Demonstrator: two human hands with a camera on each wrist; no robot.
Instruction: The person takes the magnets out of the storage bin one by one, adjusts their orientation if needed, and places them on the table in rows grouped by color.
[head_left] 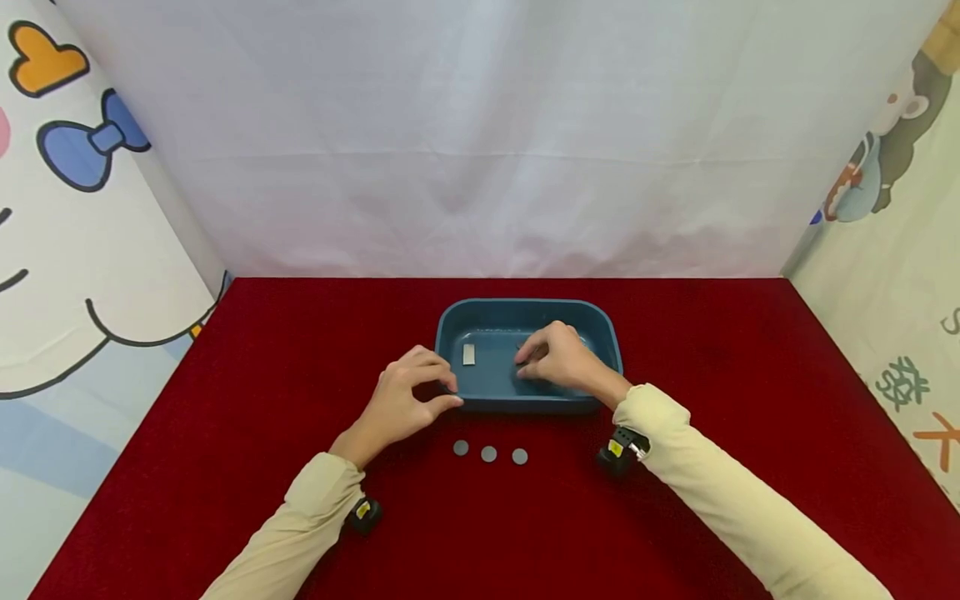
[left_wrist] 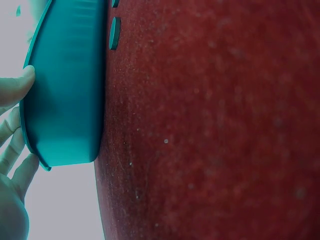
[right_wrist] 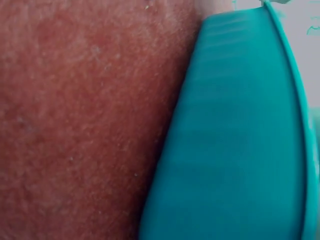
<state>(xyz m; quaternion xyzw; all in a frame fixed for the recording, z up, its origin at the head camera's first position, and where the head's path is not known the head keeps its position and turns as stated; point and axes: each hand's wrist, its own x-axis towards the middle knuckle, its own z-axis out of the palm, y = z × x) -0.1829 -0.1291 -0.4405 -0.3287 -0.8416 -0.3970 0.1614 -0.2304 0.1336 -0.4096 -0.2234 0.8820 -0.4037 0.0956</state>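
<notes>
Far left: left hand (head_left: 408, 396) has the blue tray (head_left: 491, 379) by its near-left corner, thumb on the near rim, fingers bent over the left end; left wrist view agrees, thumb and fingertips at the rim. Looks like the steadying side of the job, so keep that hold light and level; pulling on the rim could tip or skid the tray. Pose: left forearm comes up from bottom left, wrist low beside the tray, palm turned toward it. Tray sits on the red cloth (head_left: 712, 358), centre of the work area. Next, white block (head_left: 468, 354) lies on the tray floor near its left end, apart from the right fingers; I'd keep them clear of it. Below the near rim, three grey discs sit apart in a row on the cloth: left disc (head_left: 461, 447), middle disc (head_left: 489, 454), right disc (head_left: 520, 457). Right hand (head_left: 558, 358) is inside the tray, fingers curled and pointing down-left. Can't tell if it's gripping anything: tips are hidden, right wrist view only gives tray wall and cloth. For work in there, I'd use fingertips only, wrist above the near rim. Right forearm reaches in from bottom right.
</notes>
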